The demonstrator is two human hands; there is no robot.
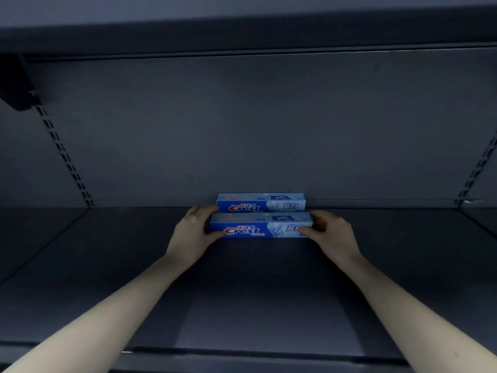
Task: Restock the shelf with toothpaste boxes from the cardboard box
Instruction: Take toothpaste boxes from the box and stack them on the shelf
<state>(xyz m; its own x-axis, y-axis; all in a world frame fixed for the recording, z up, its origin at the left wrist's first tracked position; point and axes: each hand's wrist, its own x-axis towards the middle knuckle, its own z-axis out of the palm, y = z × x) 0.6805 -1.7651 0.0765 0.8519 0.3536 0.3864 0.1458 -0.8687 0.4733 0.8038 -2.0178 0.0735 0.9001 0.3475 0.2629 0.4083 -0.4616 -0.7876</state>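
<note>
Looking from the head camera, two blue toothpaste boxes sit in the middle of the frame, far back on the dark shelf [107, 265]. The back box [261, 202] lies flat against the back wall [242, 117]. The front box [261, 226] lies just in front of it, and the two look like they touch, long side to long side. The left hand [192, 232] curls its fingers and thumb round the left end of the front box. The right hand [332, 235] pinches the right end the same way. So both hands are grasping the front box by its short ends. I think this box is light and stiff, made of thin card, so it could dent if squeezed too hard. Its shiny sides may be a bit slippery. Holding it by the two ends seems a good way to slide it straight. The cardboard box is not in the picture at all. The right thumb covers part of the print. The small words on the boxes are too blurry to read. The shelf's far left and right parts are cut off at the frame edges, and everything is dim.
</note>
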